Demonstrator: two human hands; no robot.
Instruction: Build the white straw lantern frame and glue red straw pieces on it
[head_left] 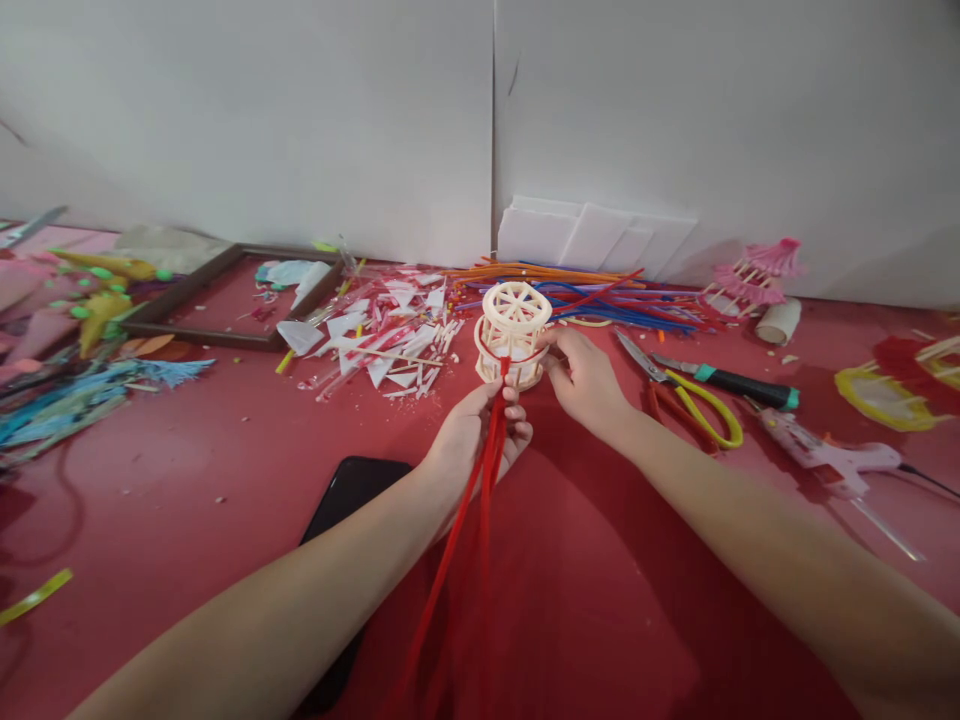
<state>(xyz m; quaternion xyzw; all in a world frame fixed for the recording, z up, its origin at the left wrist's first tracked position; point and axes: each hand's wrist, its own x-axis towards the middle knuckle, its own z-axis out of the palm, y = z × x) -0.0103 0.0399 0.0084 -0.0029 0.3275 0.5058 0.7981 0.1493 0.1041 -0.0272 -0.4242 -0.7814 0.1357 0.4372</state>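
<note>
A small cream-coloured frame (517,305) stands in front of me, shaped like a round cage with a spoked, wheel-like top and upright sticks. One red pipe cleaner loops around its middle. My left hand (491,420) closes on a bundle of red pipe cleaners (489,470) at the near side of the frame, and their long ends trail down towards me. On the right side, my right hand (581,370) pinches the frame near the red loop. Its fingertips are partly hidden, so their exact hold is unclear.
Scissors (701,405), a utility knife (739,383) and a pink glue gun (829,450) lie at right. A black phone (367,485) is under my left forearm. Behind are pipe cleaners (652,308), paper scraps (386,330) and white panels (600,237). A brown picture frame (214,335) lies left.
</note>
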